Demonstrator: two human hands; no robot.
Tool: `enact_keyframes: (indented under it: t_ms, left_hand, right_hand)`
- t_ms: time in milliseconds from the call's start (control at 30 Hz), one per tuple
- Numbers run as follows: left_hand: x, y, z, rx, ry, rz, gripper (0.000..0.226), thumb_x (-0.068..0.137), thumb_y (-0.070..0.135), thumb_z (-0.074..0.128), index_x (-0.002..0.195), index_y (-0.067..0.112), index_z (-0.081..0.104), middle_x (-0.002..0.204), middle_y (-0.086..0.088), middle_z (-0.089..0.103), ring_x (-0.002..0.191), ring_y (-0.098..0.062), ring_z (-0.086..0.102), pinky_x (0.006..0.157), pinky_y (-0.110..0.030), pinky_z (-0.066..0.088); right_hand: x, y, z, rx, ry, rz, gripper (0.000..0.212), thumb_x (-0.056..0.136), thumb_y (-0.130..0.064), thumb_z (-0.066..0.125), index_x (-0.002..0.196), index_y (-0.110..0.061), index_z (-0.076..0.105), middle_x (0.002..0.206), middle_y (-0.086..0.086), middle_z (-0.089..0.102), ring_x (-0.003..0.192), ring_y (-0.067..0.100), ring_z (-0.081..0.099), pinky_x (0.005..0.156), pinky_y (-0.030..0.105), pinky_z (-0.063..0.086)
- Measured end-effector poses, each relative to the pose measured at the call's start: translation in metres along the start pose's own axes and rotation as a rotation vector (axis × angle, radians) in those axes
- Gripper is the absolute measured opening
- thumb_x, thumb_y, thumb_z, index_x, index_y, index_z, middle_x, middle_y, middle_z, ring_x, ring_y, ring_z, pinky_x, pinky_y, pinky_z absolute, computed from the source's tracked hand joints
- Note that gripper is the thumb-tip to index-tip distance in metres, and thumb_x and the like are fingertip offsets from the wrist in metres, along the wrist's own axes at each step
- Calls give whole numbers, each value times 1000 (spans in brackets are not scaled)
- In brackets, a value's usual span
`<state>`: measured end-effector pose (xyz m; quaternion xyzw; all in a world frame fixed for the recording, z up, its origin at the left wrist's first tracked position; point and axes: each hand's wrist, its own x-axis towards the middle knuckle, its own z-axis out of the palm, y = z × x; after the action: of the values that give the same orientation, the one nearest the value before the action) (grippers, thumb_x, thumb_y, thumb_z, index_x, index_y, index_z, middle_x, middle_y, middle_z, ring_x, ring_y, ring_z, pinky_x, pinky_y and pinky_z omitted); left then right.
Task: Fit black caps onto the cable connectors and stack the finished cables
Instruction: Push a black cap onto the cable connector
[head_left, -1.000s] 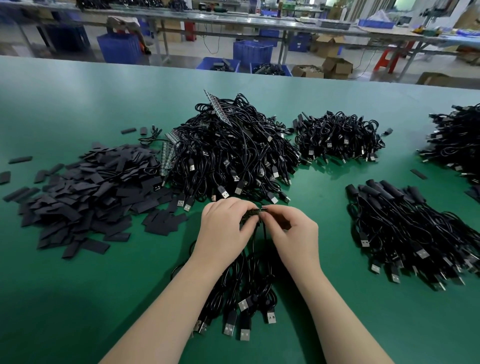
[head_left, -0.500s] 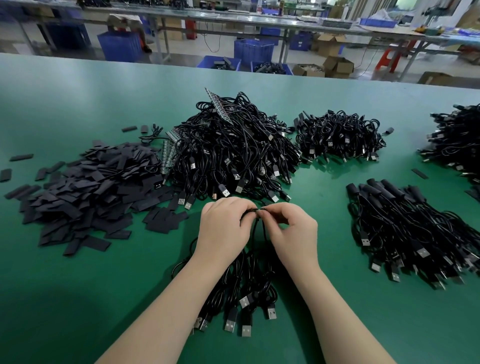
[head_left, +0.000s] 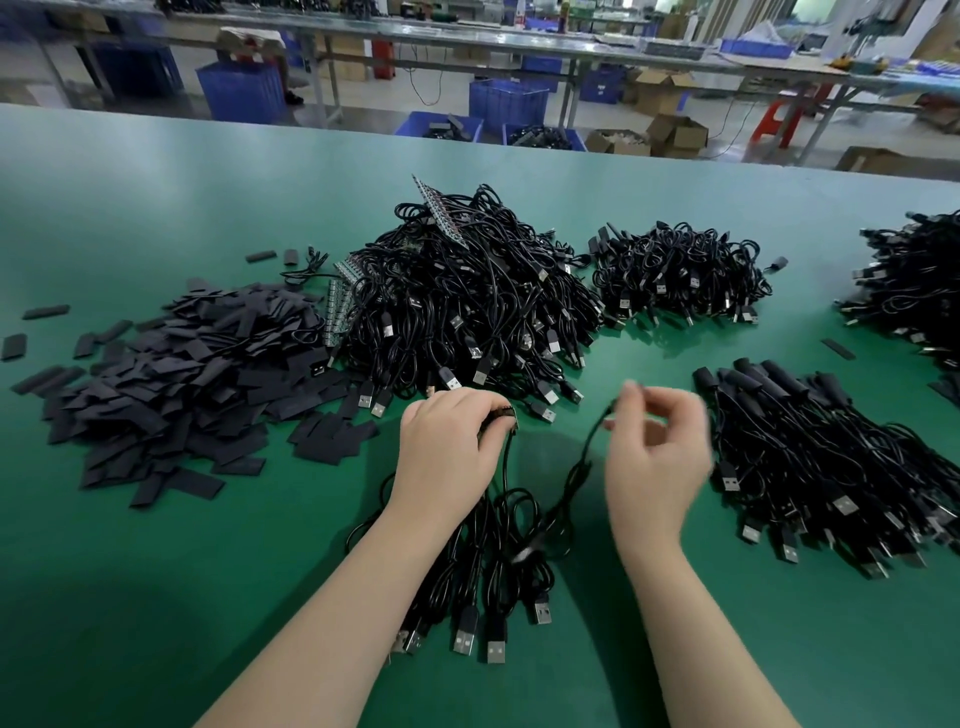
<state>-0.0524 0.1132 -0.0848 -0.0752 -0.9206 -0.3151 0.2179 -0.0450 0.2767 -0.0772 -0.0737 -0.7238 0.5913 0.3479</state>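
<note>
A: What is each hand doing?
B: The left hand (head_left: 448, 451) curls its fingers around a bunch of cable ends (head_left: 503, 415). The right hand (head_left: 655, 448), blurred, pinches one cable (head_left: 582, 467) between thumb and fingertips.
A: And the caps?
B: The caps (head_left: 171, 384) are heaped at left on the green table (head_left: 156, 597); finished cables (head_left: 831, 457) lie at right

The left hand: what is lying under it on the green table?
Under the left hand lies a bundle of black cables, USB plugs toward the viewer. The hand covers the ends it grips.
</note>
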Motion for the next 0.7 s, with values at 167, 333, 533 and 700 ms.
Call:
enact_keyframes:
  t_ms: [167,333,533,700]
  left_hand:
    - [-2,2,1,29,-9,-7,38,95,34,58,133,28,57,130,10,57,126,-12,45,105,-31,22]
    - [-4,9,-8,-49,283,94,42,98,38,44,135,20,55,135,0,51,129,-20,44,108,-31,24]
    - [-7,10,-12,146,568,256,45,93,43,53,133,23,50,136,-1,43,120,-25,47,94,-43,33]
    - [-8,11,-9,304,310,285,48,84,33,68,130,25,60,128,3,60,111,-22,58,89,-40,35]
  right_hand:
    - [20,-42,-21,218,151,-106,14,100,-19,56,92,-29,52,93,3,57,57,16,66,57,25,51]
    - [14,-85,-4,299,-116,-231,18,97,-12,59,93,-29,56,86,-7,61,66,17,69,63,24,54]
    - [-6,-90,34,614,-302,259,10,98,-11,59,93,-20,57,81,-3,68,80,26,75,70,24,57]
    - [-12,-42,36,277,-320,504,7,95,-13,63,93,-19,60,89,5,69,77,13,72,69,25,54]
